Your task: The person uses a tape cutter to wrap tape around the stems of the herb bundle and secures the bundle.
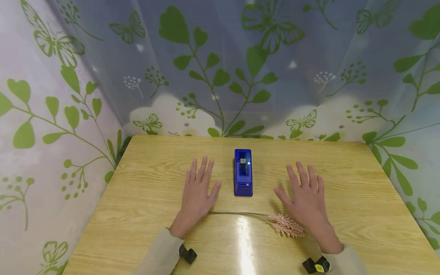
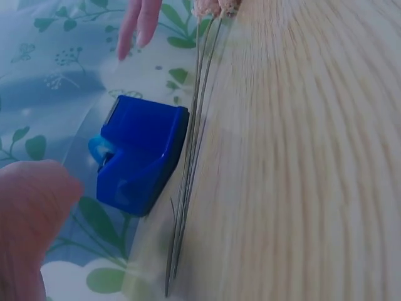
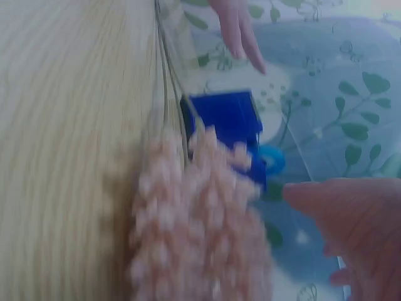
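A blue tape dispenser (image 1: 243, 179) with a light-blue roll (image 3: 271, 160) stands on the wooden table between my two hands. Nearer to me lies a spray of pink flowers (image 1: 286, 225), its thin stems (image 2: 195, 132) pointing left and its blossoms to the right. My left hand (image 1: 198, 194) has its fingers spread and holds nothing; its wrist side is by the stem ends. My right hand (image 1: 307, 196), also with fingers spread and nothing held, hovers just beyond the blossoms, casting a shadow on the table.
The wooden table (image 1: 144, 214) reaches back to a curtain (image 1: 220, 68) printed with green leaves and butterflies, which also hangs at both sides. Light reflects off the table's front middle. A small black camera (image 1: 187, 254) is strapped to each wrist.
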{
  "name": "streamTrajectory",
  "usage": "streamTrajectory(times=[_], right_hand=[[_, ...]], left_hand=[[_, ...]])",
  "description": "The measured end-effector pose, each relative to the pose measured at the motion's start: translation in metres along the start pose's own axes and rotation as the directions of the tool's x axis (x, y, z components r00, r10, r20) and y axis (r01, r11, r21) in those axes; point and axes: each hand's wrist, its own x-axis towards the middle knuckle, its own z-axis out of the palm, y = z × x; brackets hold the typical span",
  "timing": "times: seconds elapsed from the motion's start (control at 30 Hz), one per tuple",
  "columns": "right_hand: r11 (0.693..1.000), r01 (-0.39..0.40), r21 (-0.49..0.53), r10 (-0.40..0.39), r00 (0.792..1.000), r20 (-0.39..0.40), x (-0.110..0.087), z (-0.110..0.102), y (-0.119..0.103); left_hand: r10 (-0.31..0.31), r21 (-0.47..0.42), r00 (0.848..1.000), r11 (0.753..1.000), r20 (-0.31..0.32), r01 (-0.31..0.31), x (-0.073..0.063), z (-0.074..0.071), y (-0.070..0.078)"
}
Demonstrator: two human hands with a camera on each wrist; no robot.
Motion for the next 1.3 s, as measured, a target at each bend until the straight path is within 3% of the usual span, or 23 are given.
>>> streamTrajectory(times=[0.2,0.43,0.53,0.77,0.93,1.1,1.3], right_hand=[[0.995,0.082,0.052,-0.083,0.996,0.026,0.004,0.006,-0.026],[0.971,0.152,0.183,-0.153,0.988,-0.011,0.012,0.014,-0.051],[0.952,0.111,0.284,-0.121,0.993,0.017,0.018,0.018,-0.057],[0.877,0.025,0.480,-0.081,0.992,0.097,0.033,0.025,-0.060],[0.842,-0.035,0.538,-0.043,0.990,0.132,0.041,0.029,-0.063],[0.792,-0.135,0.595,0.029,0.982,0.185,0.045,0.029,-0.066],[0.684,-0.295,0.668,0.151,0.952,0.266,0.050,0.030,-0.065]], left_hand=[[0.102,-0.071,0.994,0.993,0.039,-0.099,0.008,0.004,0.012],[0.224,-0.118,0.973,0.969,0.062,-0.216,0.018,0.011,0.022],[0.263,-0.115,0.962,0.960,0.067,-0.254,0.025,0.014,0.021],[0.327,-0.117,0.938,0.942,0.117,-0.314,0.042,0.020,0.019],[0.379,-0.093,0.913,0.925,0.154,-0.368,0.052,0.022,0.018],[0.362,-0.059,0.911,0.932,0.196,-0.357,0.056,0.023,0.018],[0.344,-0.054,0.915,0.939,0.210,-0.340,0.058,0.022,0.021]])
